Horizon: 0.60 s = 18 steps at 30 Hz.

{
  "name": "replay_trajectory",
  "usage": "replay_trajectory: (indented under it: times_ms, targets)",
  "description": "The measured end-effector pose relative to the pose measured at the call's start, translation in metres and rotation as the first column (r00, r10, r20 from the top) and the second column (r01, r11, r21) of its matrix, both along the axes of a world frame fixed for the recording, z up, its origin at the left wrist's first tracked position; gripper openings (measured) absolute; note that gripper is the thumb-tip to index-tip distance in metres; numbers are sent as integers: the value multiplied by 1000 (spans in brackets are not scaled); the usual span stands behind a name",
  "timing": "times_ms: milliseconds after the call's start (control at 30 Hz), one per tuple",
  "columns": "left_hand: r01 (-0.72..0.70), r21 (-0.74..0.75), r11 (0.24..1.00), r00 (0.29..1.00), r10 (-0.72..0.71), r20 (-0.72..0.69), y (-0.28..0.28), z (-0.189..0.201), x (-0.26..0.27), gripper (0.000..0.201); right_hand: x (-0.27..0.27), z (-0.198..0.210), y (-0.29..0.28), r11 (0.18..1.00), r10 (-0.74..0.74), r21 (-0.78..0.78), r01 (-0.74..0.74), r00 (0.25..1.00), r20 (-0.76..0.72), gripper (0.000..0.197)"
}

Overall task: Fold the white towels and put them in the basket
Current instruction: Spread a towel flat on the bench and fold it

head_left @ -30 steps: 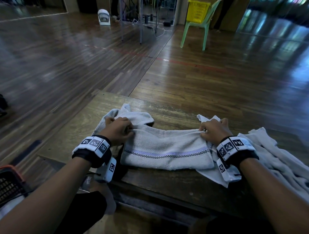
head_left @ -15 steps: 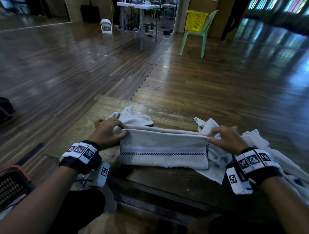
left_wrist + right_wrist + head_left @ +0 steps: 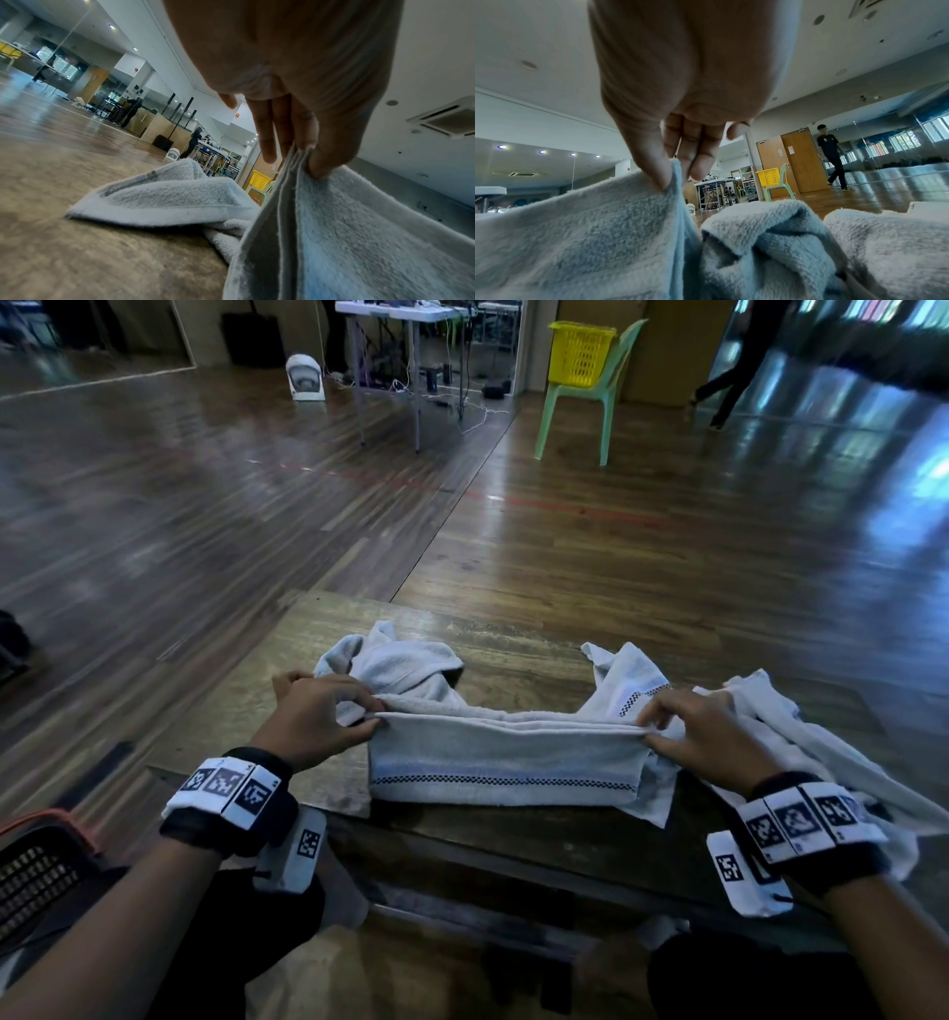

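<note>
A folded white towel (image 3: 506, 762) with a chequered stripe hangs between my hands over the wooden table (image 3: 513, 649). My left hand (image 3: 328, 716) pinches its upper left corner; the left wrist view shows thumb and fingers (image 3: 318, 160) nipping the layered towel edge (image 3: 290, 182). My right hand (image 3: 688, 731) pinches the upper right corner, as the right wrist view shows, thumb (image 3: 654, 172) against the towel (image 3: 590, 223). A dark basket (image 3: 36, 875) with an orange rim sits low at the left.
A crumpled white towel (image 3: 400, 660) lies behind my left hand, and more loose towels (image 3: 801, 752) spread to the right. Far off stand a green chair (image 3: 590, 403) bearing a yellow basket (image 3: 580, 351), a table with cables and a person walking.
Both hands have lifted the folded towel's far edge off the table and drawn it up taut; earlier they pressed it flat.
</note>
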<state>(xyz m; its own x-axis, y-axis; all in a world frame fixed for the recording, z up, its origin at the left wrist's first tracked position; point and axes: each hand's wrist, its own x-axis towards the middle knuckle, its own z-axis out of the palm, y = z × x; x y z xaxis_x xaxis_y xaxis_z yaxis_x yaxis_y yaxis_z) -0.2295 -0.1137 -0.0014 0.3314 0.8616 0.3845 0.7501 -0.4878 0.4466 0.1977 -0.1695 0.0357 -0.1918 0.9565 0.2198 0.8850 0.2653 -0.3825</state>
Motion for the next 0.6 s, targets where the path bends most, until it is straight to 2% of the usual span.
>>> replay_trajectory:
  times_ms: [33, 133, 233, 333, 500, 600]
  targets:
    - [-6, 5, 1000, 1000, 6, -3, -1, 0, 1, 31, 0, -1, 0, 1000, -7, -22, 6, 1000, -11, 28]
    - [-11, -7, 1000, 1000, 11, 0, -5, 1, 2, 28, -3, -1, 0, 995, -17, -96, 21, 999, 42, 37]
    - [5, -29, 1000, 1000, -5, 11, -6, 1, 0, 19, -6, 0, 1, 987, 11, -161, 7, 994, 112, 25]
    - [10, -32, 999, 999, -9, 44, -10, 3, 0, 15, -4, -1, 0, 982, 38, -186, -21, 996, 86, 20]
    - [27, -38, 999, 995, -23, 98, -11, 0, 1, 20, 1, -4, -3, 981, 30, -194, -15, 997, 71, 38]
    - [68, -63, 996, 991, -60, 121, -9, -4, -3, 19, 4, -2, -6, 977, 32, -211, -19, 998, 56, 28]
